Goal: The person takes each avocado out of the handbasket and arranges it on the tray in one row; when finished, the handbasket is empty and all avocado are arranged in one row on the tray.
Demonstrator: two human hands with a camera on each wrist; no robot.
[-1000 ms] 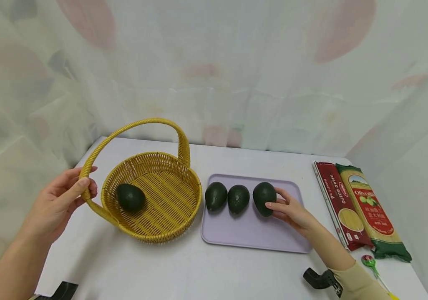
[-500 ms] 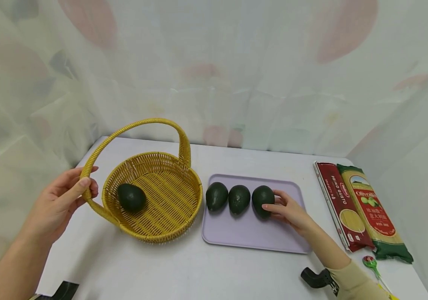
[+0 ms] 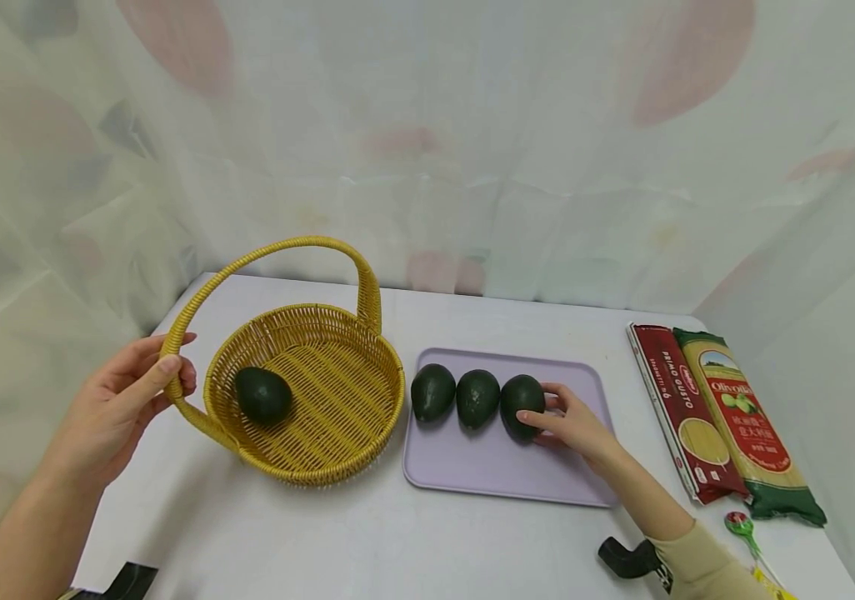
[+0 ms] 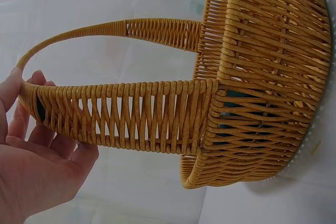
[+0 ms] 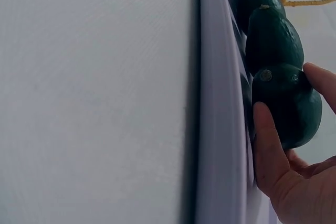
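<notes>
My left hand (image 3: 123,396) grips the arched handle (image 4: 131,111) of a yellow wicker basket (image 3: 367,442), its thumb and fingers round the handle's left side. One dark green avocado (image 3: 262,395) lies inside at the basket's left. On the lilac tray (image 3: 472,475) three avocados form a row. My right hand (image 3: 573,427) holds the rightmost avocado (image 3: 522,404) between thumb and fingers, low over the tray. Close beside it lie the middle avocado (image 3: 477,398) and the left avocado (image 3: 432,392). In the right wrist view the held avocado (image 5: 294,114) overlaps the middle one.
Right of the tray lie a red spaghetti pack (image 3: 686,417) and a green-and-gold pasta bag (image 3: 746,417). A lollipop (image 3: 738,523) sits near the right sleeve. A patterned curtain (image 3: 517,167) hangs behind the white table (image 3: 307,542).
The right hand has moved left and slightly down with its avocado, bringing it close to the middle one. The left hand and basket have stayed nearly still.
</notes>
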